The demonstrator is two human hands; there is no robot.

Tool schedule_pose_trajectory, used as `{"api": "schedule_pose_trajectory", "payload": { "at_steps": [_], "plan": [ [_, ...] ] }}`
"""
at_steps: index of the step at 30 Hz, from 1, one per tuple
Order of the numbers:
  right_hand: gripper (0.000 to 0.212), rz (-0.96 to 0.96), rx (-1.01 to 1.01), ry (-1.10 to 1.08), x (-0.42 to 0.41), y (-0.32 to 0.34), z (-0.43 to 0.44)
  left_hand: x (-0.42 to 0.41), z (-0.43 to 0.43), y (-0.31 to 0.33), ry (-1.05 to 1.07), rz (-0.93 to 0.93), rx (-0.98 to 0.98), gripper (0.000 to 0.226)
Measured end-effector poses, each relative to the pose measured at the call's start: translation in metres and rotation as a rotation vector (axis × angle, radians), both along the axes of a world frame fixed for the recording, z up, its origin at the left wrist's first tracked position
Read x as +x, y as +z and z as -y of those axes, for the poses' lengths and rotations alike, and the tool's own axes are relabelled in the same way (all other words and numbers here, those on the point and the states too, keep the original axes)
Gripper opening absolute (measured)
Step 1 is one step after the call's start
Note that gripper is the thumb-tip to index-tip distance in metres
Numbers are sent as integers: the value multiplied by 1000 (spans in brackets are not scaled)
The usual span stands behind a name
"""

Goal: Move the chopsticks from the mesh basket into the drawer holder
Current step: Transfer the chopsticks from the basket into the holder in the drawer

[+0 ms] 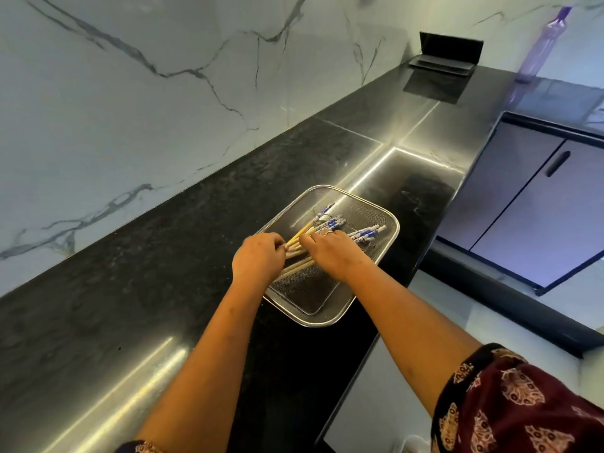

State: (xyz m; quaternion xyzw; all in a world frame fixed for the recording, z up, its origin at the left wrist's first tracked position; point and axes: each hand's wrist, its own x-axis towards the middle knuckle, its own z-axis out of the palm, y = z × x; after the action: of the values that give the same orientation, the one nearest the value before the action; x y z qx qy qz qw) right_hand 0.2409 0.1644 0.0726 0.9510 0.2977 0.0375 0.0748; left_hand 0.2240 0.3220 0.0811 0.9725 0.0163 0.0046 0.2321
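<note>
A white marble wall [130, 93] with grey veins fills the left and far side of the scene, and the dark, glossy worktop [114, 305] runs along its foot from the near left to the far right. Both bare forearms reach out over this worktop from the near edge.

The left hand [258, 259] sits at the left rim of the mesh basket [327, 308], its fingers curled shut around the plain ends of the chopsticks [323, 225]. The right hand [330, 253] lies just beside it, almost touching, palm down over the same bundle with its fingers bent onto the sticks; a ring shows on one finger. How firmly this hand grips them cannot be told.

The chopsticks are in the basket, lying in a loose fan in its far half, pale wooden shafts toward the hands and blue-and-white patterned ends pointing far and right. The basket is a shallow rectangular metal tray with rounded corners, resting flat on the worktop close to its right edge; its near half is bare mesh.

At the near right, a dark red patterned sleeve [523, 403] covers the right upper arm. Farther right, below the worktop, stand grey cabinet doors [523, 197] with a dark handle. At the far right a purple bottle [542, 44] stands upright on the worktop, near a black folding object [451, 50] against the wall.
</note>
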Motion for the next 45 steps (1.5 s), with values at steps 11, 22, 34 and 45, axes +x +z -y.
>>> {"api": "schedule_pose_trajectory", "payload": {
  "at_steps": [11, 22, 34, 45],
  "plan": [
    [33, -179, 810, -217, -32, 86, 14, -48, 43, 58, -108, 88, -1291, 32],
    [11, -1265, 1262, -472, -161, 57, 105, -138, 134, 28, -57, -312, -1658, 15],
    [67, -1297, 1965, -1071, -279, -72, 197, -194, 193, -26, 339, -107, -1621, 14],
    [48, -1048, 2231, -1375, -291, -92, 191, -226, 231, -63, 378, -173, -1551, 12]
  ]
}}
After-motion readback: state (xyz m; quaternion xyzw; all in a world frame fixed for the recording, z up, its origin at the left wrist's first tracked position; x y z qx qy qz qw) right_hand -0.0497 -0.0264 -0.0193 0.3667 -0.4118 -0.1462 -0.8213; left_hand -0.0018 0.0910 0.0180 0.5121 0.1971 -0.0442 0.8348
